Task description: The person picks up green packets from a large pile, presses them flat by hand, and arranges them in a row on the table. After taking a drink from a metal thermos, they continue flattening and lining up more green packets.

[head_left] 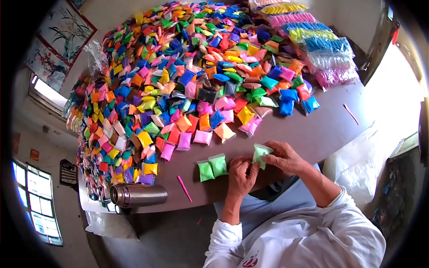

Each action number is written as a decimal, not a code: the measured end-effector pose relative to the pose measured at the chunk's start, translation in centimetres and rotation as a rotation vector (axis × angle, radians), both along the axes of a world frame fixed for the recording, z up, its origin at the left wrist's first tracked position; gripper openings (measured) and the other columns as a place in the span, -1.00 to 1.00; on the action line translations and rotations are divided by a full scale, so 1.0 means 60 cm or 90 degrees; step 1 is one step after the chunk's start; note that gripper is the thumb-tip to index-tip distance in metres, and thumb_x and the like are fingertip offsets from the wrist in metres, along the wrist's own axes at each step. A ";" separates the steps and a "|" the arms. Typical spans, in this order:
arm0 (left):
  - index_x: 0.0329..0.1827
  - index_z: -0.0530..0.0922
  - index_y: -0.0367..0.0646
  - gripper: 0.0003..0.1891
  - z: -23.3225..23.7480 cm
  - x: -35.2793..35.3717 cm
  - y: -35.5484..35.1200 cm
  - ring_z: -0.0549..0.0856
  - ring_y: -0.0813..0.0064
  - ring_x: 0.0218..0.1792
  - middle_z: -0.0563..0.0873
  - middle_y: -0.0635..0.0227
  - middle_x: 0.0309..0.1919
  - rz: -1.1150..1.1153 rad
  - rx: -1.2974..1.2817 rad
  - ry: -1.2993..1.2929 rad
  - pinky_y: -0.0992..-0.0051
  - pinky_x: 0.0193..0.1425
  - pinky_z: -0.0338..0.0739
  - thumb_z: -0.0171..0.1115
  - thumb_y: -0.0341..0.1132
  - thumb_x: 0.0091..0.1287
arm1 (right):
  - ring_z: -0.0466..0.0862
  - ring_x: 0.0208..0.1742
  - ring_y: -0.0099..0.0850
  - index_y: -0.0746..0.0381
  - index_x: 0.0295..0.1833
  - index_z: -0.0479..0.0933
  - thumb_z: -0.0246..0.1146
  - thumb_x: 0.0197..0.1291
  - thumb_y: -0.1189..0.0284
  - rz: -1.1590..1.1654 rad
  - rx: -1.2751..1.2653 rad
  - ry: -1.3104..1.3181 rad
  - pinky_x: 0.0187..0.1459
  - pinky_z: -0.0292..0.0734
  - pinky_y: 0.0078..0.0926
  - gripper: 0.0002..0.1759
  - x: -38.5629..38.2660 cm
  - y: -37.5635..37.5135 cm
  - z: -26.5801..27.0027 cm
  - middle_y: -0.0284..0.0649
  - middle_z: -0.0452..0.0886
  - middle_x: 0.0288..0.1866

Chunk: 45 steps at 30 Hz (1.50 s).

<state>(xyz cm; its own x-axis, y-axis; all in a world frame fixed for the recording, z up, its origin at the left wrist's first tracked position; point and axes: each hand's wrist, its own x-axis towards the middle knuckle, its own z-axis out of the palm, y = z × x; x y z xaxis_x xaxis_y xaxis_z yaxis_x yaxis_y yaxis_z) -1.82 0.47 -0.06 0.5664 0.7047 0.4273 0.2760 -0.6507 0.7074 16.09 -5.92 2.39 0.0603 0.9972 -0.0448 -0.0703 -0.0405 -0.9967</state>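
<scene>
A pale green packet (259, 152) in clear film is held up between my two hands, over the table's near edge. My right hand (286, 157) pinches its right side, thumb across the front. My left hand (241, 175) is closed at its lower left corner, with the fingers curled and partly hidden. Just left of that hand, two packets lie on the table: a bright green packet (206, 171) and a lighter green packet (218, 165), their edges touching or overlapping.
A large pile of small coloured packets (187, 85) covers much of the table (330, 120). Bundled packs (330, 62) line the back right. A steel flask (143, 195) lies by a pink stick (184, 188); another thin stick (351, 114) lies right. Clear plastic (357, 163) hangs at the right edge.
</scene>
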 end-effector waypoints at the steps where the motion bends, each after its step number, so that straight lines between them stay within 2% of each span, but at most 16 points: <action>1: -0.39 0.58 -0.27 -0.69 0.002 0.001 0.000 0.64 0.11 -0.22 0.66 0.15 -0.34 0.002 0.005 -0.002 0.21 0.01 0.45 0.19 -0.17 0.34 | 0.52 -0.21 -0.52 0.38 0.04 0.50 0.34 0.21 0.33 0.000 0.002 0.035 -0.16 0.47 -0.50 -0.60 -0.001 0.006 0.002 -0.27 0.57 -0.24; 5: -0.45 0.58 -0.27 -0.68 0.003 0.000 -0.001 0.64 0.14 -0.23 0.67 0.15 -0.34 -0.013 0.040 0.004 0.21 -0.01 0.46 0.23 -0.17 0.31 | 0.52 -0.22 -0.55 0.36 0.00 0.52 0.34 0.23 0.25 0.038 0.023 -0.159 -0.18 0.47 -0.51 -0.59 -0.009 0.017 0.013 -0.31 0.57 -0.26; 10: -0.33 0.61 -0.26 -0.69 0.013 -0.002 0.002 0.63 0.10 -0.22 0.66 0.12 -0.33 -0.035 0.010 0.002 0.20 -0.01 0.43 0.18 -0.14 0.32 | 0.50 -0.26 -0.64 0.28 -0.12 0.57 0.33 0.23 0.22 0.046 -0.023 0.047 -0.25 0.43 -0.60 -0.67 -0.008 0.016 -0.009 -0.42 0.56 -0.32; 17: -0.29 0.60 -0.23 -0.70 0.005 0.005 0.002 0.61 0.08 -0.24 0.65 0.14 -0.36 -0.033 0.033 0.015 0.19 0.01 0.40 0.08 -0.15 0.40 | 0.44 -0.37 -0.63 0.30 -0.10 0.54 0.27 0.28 0.17 0.129 0.065 0.031 -0.32 0.40 -0.55 -0.63 -0.003 0.028 0.011 -0.44 0.52 -0.43; 19: -0.29 0.59 -0.25 -0.68 0.009 0.004 0.001 0.60 0.05 -0.25 0.64 0.13 -0.38 -0.030 0.037 0.025 0.18 0.02 0.39 0.03 -0.17 0.43 | 0.42 -0.40 -0.59 0.29 -0.08 0.53 0.23 0.31 0.11 0.140 -0.117 -0.286 -0.36 0.39 -0.47 -0.59 0.001 0.032 0.048 -0.32 0.50 -0.47; 21: -0.30 0.59 -0.26 -0.67 0.005 0.001 0.001 0.58 0.05 -0.25 0.62 0.12 -0.39 -0.019 0.015 0.046 0.16 0.04 0.38 0.01 -0.17 0.44 | 0.40 -0.45 -0.54 0.28 -0.08 0.52 0.20 0.32 0.08 0.116 -0.067 -0.271 -0.40 0.37 -0.40 -0.57 -0.007 0.033 0.023 -0.22 0.45 -0.51; 23: -0.31 0.58 -0.26 -0.66 0.014 0.004 -0.002 0.57 0.04 -0.24 0.61 0.10 -0.37 -0.025 0.028 0.036 0.15 0.04 0.38 0.00 -0.16 0.44 | 0.34 -0.50 -0.60 0.29 -0.34 0.52 0.21 0.30 0.06 0.049 0.045 -0.107 -0.50 0.28 -0.46 -0.54 -0.014 0.032 0.021 -0.37 0.40 -0.58; 26: -0.32 0.57 -0.25 -0.66 0.016 0.005 -0.004 0.57 0.04 -0.24 0.61 0.10 -0.36 -0.021 0.050 0.054 0.14 0.06 0.37 -0.01 -0.15 0.45 | 0.40 -0.47 -0.47 0.29 -0.20 0.52 0.16 0.34 0.07 0.070 0.056 -0.144 -0.40 0.38 -0.37 -0.57 -0.008 0.031 -0.011 -0.23 0.44 -0.52; 30: -0.33 0.55 -0.28 -0.70 0.009 0.002 -0.001 0.56 0.03 -0.24 0.59 0.08 -0.37 -0.032 0.049 0.043 0.14 0.01 0.39 0.04 -0.20 0.43 | 0.42 -0.48 -0.40 0.31 -0.24 0.52 0.13 0.35 0.03 0.084 0.030 -0.169 -0.39 0.39 -0.34 -0.52 -0.004 0.031 0.008 -0.15 0.46 -0.51; 33: -0.34 0.53 -0.30 -0.73 -0.005 0.001 0.002 0.54 0.02 -0.25 0.56 0.07 -0.39 -0.017 0.041 0.033 0.15 -0.05 0.40 0.08 -0.24 0.41 | 0.46 -0.49 -0.25 0.32 -0.23 0.52 0.09 0.35 -0.01 0.146 -0.066 -0.392 -0.38 0.40 -0.29 -0.47 -0.006 0.044 -0.011 -0.04 0.48 -0.50; 35: -0.35 0.52 -0.30 -0.74 -0.008 -0.002 0.000 0.54 0.02 -0.26 0.55 0.06 -0.40 -0.015 0.044 0.033 0.15 -0.07 0.40 0.09 -0.26 0.40 | 0.48 -0.49 -0.12 0.33 -0.23 0.52 0.06 0.34 -0.05 0.003 0.155 -0.328 -0.38 0.41 -0.23 -0.42 -0.020 0.049 -0.034 0.05 0.48 -0.49; 36: -0.35 0.52 -0.30 -0.74 -0.005 -0.004 0.001 0.53 0.01 -0.27 0.55 0.06 -0.40 -0.020 0.036 0.040 0.14 -0.08 0.40 0.09 -0.26 0.40 | 0.48 -0.42 -0.23 0.33 -0.19 0.53 0.06 0.38 0.02 0.036 0.123 -0.382 -0.29 0.45 -0.38 -0.49 -0.016 0.049 -0.021 -0.13 0.55 -0.44; 37: -0.36 0.51 -0.30 -0.73 -0.001 -0.002 0.001 0.53 0.01 -0.27 0.54 0.06 -0.41 -0.026 0.029 0.047 0.14 -0.09 0.40 0.09 -0.25 0.40 | 0.48 -0.42 -0.23 0.33 -0.19 0.53 0.06 0.38 0.02 0.039 0.117 -0.382 -0.29 0.45 -0.38 -0.49 -0.012 0.049 -0.015 -0.13 0.55 -0.44; 40: -0.38 0.52 -0.28 -0.67 0.011 0.006 -0.001 0.54 0.01 -0.26 0.55 0.08 -0.40 -0.025 0.041 0.031 0.13 -0.02 0.39 0.07 -0.17 0.41 | 0.48 -0.40 -0.52 0.30 -0.18 0.54 0.11 0.37 0.07 0.061 0.096 -0.188 -0.33 0.43 -0.43 -0.56 -0.011 0.038 0.003 -0.28 0.52 -0.45; 43: -0.39 0.53 -0.26 -0.62 0.007 0.003 -0.001 0.54 0.01 -0.24 0.57 0.08 -0.39 -0.034 0.040 0.042 0.11 0.06 0.38 0.06 -0.09 0.41 | 0.51 -0.43 -0.35 0.29 -0.17 0.54 0.13 0.36 0.08 0.063 0.087 -0.177 -0.33 0.44 -0.32 -0.57 -0.006 0.032 -0.001 -0.12 0.52 -0.47; 45: -0.21 0.58 -0.31 -0.59 0.003 0.000 -0.001 0.54 -0.01 -0.17 0.60 0.06 -0.30 -0.027 0.034 0.054 0.13 0.00 0.37 0.04 -0.05 0.43 | 0.51 -0.41 -0.37 0.28 -0.12 0.53 0.13 0.36 0.08 0.097 0.014 -0.224 -0.30 0.45 -0.34 -0.57 0.003 0.035 -0.008 -0.15 0.53 -0.43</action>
